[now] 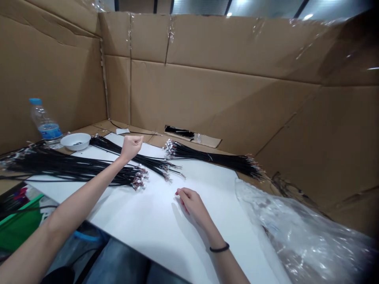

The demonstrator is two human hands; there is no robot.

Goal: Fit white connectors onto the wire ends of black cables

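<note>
My left hand is curled into a fist above the middle bundle of black cables. Anything inside those fingers is hidden. My right hand hovers low over the white board, its fingers bent inward. Small red spots show at its fingertips; whether these are nails or a held thing I cannot make out. Left of my left forearm lies a larger bundle of black cables with white connectors and bare coloured wire ends. Behind my right hand rests a tied bundle of black cables, white connectors at its left end.
A water bottle and a white bowl with small dark bits stand at the back left. Clear plastic wrap covers the right side. Tall cardboard walls enclose the table. A green bin sits below the left edge.
</note>
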